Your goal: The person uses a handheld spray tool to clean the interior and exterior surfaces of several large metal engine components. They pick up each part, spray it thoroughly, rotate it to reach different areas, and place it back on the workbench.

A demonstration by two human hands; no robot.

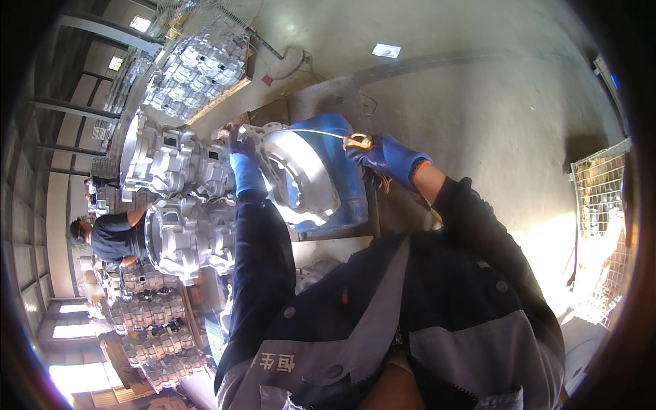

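A large silver cast metal housing, round and open with a bolt flange, rests tilted on a blue plastic container in front of me. My left hand, in a blue glove, is closed on the housing's far left edge; its fingertips are partly hidden. To the right of the housing, my right hand, also gloved, is closed around an orange-handled tool. A long thin rod runs from this tool leftward over the housing. Something orange, like a hose, hangs below that hand.
More silver housings stand stacked close on my left. A pallet of castings lies at the far left. Another person is beside rows of castings. A wire mesh cage stands at right; a white sheet lies on the floor.
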